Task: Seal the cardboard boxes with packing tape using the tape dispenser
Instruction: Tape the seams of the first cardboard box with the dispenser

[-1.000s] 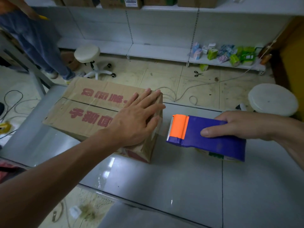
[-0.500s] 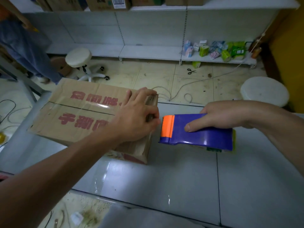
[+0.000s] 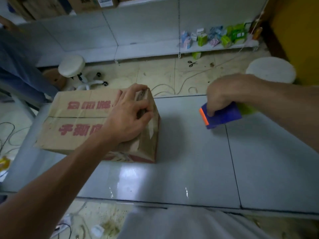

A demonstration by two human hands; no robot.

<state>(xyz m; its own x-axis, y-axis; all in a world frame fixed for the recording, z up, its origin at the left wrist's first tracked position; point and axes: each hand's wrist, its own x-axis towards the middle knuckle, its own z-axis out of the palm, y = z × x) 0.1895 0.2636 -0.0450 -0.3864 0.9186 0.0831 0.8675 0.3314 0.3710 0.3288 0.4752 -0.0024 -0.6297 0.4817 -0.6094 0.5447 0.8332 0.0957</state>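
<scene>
A brown cardboard box with red characters lies on the grey table, its top flaps closed along a middle seam. My left hand lies on the box's right end, fingers curled over the top right edge. A purple tape dispenser with an orange blade guard hangs just above the table to the right of the box, well apart from it. My right hand grips the dispenser from above.
Behind the table are a tiled floor with cables, scissors, a rolling stool and a second stool. A low shelf carries small packages. A person in jeans stands at the far left.
My right hand has pulled the dispenser away from the box to the right and tilted it. My left hand went from flat to curled over the box's right edge. The view shifted.
</scene>
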